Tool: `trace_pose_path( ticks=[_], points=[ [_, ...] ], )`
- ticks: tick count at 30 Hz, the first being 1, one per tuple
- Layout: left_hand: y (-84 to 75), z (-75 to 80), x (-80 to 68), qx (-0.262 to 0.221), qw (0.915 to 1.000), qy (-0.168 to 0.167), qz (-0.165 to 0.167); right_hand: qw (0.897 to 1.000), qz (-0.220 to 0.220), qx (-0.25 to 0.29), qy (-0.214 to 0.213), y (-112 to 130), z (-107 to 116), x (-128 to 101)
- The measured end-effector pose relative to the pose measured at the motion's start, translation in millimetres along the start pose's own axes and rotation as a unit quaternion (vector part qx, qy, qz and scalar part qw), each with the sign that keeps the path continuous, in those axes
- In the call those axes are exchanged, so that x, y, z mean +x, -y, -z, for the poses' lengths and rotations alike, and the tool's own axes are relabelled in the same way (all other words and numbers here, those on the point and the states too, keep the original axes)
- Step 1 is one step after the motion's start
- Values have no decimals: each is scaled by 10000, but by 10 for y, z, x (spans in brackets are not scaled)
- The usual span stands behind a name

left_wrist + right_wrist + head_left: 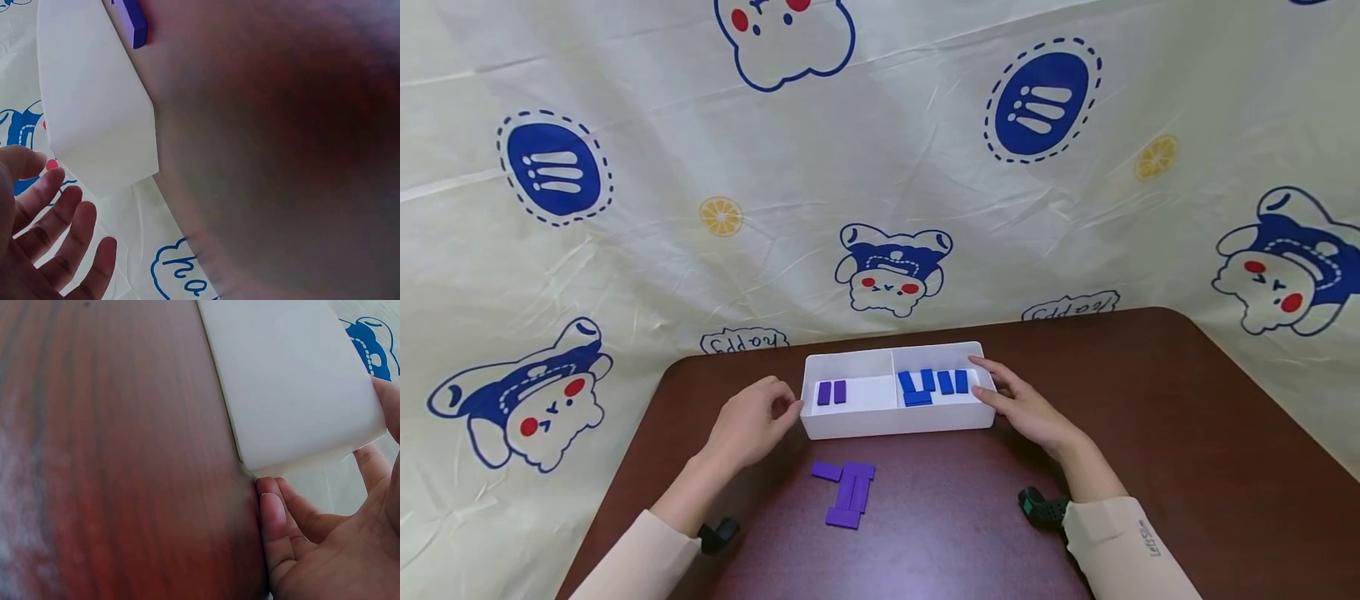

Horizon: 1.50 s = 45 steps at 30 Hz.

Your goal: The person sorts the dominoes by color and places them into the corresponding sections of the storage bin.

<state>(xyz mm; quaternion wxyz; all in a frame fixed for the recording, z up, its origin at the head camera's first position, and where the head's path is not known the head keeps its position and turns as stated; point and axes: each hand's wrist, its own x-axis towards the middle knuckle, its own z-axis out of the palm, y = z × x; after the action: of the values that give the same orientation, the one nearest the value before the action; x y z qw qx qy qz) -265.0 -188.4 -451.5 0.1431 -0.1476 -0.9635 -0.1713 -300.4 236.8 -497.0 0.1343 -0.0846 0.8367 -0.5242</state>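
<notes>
A long white two-compartment box [898, 422] stands on the table. Two purple blocks [840, 392] lie in its left compartment, several blue blocks [946, 382] in the right one. My right hand [1026, 408] grips the box's right end, thumb and forefinger over the rim; in the right wrist view, other fingertips [273, 509] are at the bottom corner. At the left end, my left hand [752, 423] has loosely bent fingers with the thumb tip right at the corner. In the left wrist view its fingers [62, 215] are spread beside the white wall [100, 106], holding nothing.
Several purple blocks [852, 487] lie in a cluster on the dark brown table [955, 517], in front of the box. Behind the table hangs a pale printed cloth [895, 150]. Dark bands [1043, 507] sit at both wrists.
</notes>
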Motion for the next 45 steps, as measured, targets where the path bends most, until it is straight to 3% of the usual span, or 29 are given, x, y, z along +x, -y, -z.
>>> trace_pose_path(
  ticks=[5,10,15,19,27,34,45],
  points=[
    [-47,-1,-100,-66,9997,198,102,10000,33,5,-14,14,10,1],
    [-168,-30,-170,-167,9976,638,185,10000,66,-10,-71,13,27,5],
    [-268,-93,-226,-33,9957,925,-28,9998,174,0,-32,16,43,1],
    [-326,-128,-266,50,9948,981,-249,9998,194,65,1,27,48,5],
    [-400,-197,-287,78,9928,1143,-340,9998,212,19,-20,25,50,19],
    [-392,-276,-304,263,9911,1263,-323,9999,143,81,50,11,23,12],
    [-364,-280,-323,236,9893,1375,-431,9997,154,166,76,-10,-3,22]
  ],
)
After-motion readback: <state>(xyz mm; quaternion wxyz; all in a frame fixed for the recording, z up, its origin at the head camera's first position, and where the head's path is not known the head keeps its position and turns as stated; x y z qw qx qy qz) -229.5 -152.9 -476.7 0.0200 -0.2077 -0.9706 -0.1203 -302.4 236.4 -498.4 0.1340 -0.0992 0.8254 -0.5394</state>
